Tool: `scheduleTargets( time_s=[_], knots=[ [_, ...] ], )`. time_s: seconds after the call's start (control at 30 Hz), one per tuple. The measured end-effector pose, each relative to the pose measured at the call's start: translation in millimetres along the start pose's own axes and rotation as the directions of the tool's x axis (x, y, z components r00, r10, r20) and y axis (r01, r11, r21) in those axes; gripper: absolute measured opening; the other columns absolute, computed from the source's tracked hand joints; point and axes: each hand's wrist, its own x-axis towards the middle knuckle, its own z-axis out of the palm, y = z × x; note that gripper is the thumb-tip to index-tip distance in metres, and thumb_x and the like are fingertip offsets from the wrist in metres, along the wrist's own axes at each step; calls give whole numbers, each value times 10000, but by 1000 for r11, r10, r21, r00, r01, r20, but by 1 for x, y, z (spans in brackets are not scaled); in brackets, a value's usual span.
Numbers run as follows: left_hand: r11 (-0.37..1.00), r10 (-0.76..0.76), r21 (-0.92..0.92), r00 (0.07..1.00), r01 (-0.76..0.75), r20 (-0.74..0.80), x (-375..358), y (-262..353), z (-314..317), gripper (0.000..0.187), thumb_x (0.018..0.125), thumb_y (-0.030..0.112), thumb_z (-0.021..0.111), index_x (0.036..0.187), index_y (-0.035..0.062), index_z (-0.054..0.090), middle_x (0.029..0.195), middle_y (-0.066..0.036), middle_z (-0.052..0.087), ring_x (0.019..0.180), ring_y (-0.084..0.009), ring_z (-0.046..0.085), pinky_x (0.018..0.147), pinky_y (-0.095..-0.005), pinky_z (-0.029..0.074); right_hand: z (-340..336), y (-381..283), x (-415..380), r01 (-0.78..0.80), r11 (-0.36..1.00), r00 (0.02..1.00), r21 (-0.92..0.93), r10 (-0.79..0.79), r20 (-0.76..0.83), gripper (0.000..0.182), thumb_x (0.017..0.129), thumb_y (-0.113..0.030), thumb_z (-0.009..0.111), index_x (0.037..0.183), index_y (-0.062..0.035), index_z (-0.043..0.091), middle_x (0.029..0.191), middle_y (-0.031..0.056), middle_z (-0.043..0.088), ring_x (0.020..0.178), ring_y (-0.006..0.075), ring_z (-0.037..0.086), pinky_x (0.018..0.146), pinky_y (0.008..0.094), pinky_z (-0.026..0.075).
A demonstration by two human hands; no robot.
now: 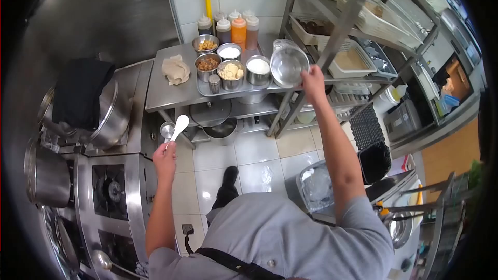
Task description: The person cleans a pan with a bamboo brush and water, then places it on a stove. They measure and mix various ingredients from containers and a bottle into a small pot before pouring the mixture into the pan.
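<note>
My left hand (165, 159) is closed on the handle of a white spoon (181, 123), held out over the floor. A small round metal cup (167, 130) shows just beyond those fingers, beside the spoon; whether the hand grips it too I cannot tell. With my right hand (313, 82) I pinch the rim of a metal bowl (288, 67), tilted at the right end of the steel table (176, 96). Left of the bowl, a tray (205, 89) bears metal pots of white powder (258, 65), pale yellow pieces (231, 71) and brown bits (208, 64), plus a small shaker (214, 83).
Several squeeze bottles (238, 32) stand at the back by the wall. A crumpled cloth (176, 69) lies on the table's left. Stove burners (110, 191) and large pots (109, 114) line the left side. A shelf rack (332, 36) rises on the right, above a plastic-lined bin (316, 184).
</note>
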Motion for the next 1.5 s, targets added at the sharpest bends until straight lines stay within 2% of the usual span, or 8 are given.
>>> scheduleTargets(
  time_s=[0.57, 0.63, 0.7, 0.8, 0.93, 1.13, 1.27, 1.5],
  knots=[
    [961, 196, 202, 980, -191, -6, 180, 62, 27, 161, 903, 120, 674, 916, -40, 668, 729, 8, 469, 654, -66, 417, 572, -234, 329, 180, 97, 204, -518, 855, 847, -13, 515, 133, 289, 864, -102, 607, 1049, 118, 578, 935, 205, 630, 836, 316, 678, 722, 430, 591],
    [969, 174, 170, 984, -179, 47, 188, 71, 38, 153, 901, 114, 677, 915, -38, 671, 729, 11, 466, 655, -63, 413, 570, -228, 323, 170, 82, 190, 100, 747, 995, -658, -69, 72, 325, 883, -150, 612, 1098, 92, 593, 897, 209, 653, 846, 303, 673, 736, 401, 546],
    [974, 192, 99, 976, -203, 104, 194, 77, 56, 143, 901, 100, 677, 918, -43, 674, 729, 18, 460, 658, -55, 403, 570, -219, 317, 163, 52, 148, 323, 736, 927, -595, -372, 42, 310, 912, -199, 591, 1103, 43, 628, 873, 186, 675, 824, 275, 656, 745, 376, 506],
    [974, 206, 35, 942, -223, 264, 195, 87, 88, 132, 904, 79, 667, 927, -50, 672, 737, 10, 480, 660, -57, 418, 572, -221, 322, 164, 21, 61, 61, 879, 982, -473, 33, 188, 245, 948, -207, 545, 1030, -24, 687, 930, 117, 699, 840, 185, 637, 784, 335, 500],
    [944, 301, -45, 798, -327, 522, 186, 99, 152, 121, 898, 65, 661, 934, -50, 673, 748, -31, 518, 667, -99, 473, 589, -243, 363, 175, -19, -39, -303, 953, 786, -34, 269, 557, 250, 970, -243, 612, 1049, -17, 686, 884, 22, 681, 756, 90, 610, 685, 271, 520],
    [831, 441, -183, 422, -525, 792, 108, 92, 265, 117, 881, 52, 663, 950, -39, 685, 790, -92, 593, 716, -190, 580, 637, -305, 451, 112, -18, -92, -548, 679, 826, 488, 531, 188, 289, 944, -327, 636, 963, -41, 671, 816, 12, 643, 702, 106, 593, 633, 254, 492],
    [782, 440, -300, 144, -546, 886, 52, 91, 298, 131, 866, 99, 693, 959, 7, 696, 827, -104, 633, 736, -216, 616, 676, -331, 491, 56, 22, -147, -351, 664, 840, 660, 535, -92, 192, 933, -213, 626, 947, -26, 669, 861, 47, 654, 757, 131, 605, 682, 294, 511],
    [897, 267, -126, 293, -423, 918, 13, 17, 279, 115, 868, 81, 647, 944, 13, 699, 817, -132, 635, 694, -243, 613, 633, -326, 476, -32, 37, -154, -366, 921, 880, -138, 294, -373, 275, 928, -231, 564, 799, 11, 592, 649, 106, 578, 585, 228, 550, 577, 364, 455]
  ],
)
